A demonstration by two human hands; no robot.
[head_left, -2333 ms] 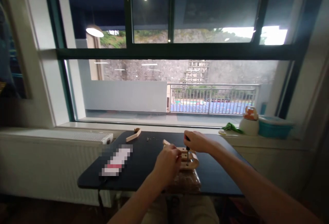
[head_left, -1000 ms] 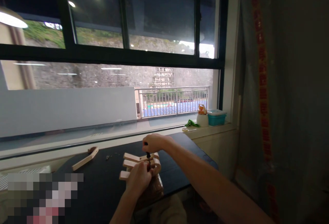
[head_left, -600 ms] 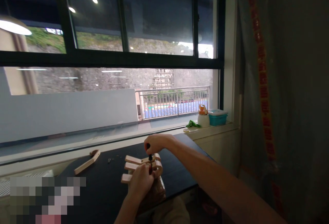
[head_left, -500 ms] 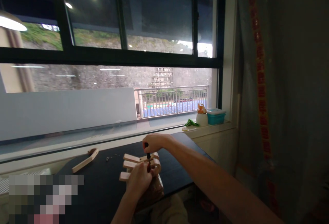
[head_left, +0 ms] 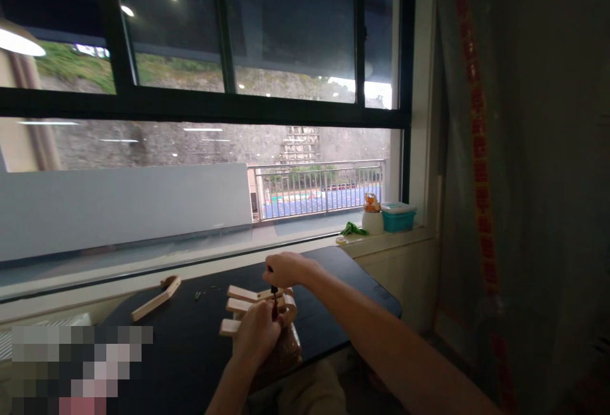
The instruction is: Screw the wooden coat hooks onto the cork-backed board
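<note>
My right hand (head_left: 288, 269) is closed around the handle of a screwdriver (head_left: 274, 295), held upright with its shaft pointing down at the wood. Below it, my left hand (head_left: 260, 329) lies across a pale wooden assembly (head_left: 239, 305) of several bars with curved right ends. The left fingers are closed on the wood close to the screwdriver's tip; a screw there, if any, is hidden. Under the assembly sits a shiny brown block (head_left: 290, 346), partly covered by the left hand and forearm.
On the dark table (head_left: 181, 351), a loose wooden piece with a hooked end (head_left: 157, 300) lies left, near several small screws (head_left: 197, 295). A green cloth (head_left: 353, 229), white jar (head_left: 372, 222) and teal box (head_left: 398, 218) stand on the windowsill. A pixelated patch hides the lower left.
My right hand has turned slightly around the screwdriver handle and sits a little lower in view. The left hand keeps its place on the wood. The whole view has shifted slightly.
</note>
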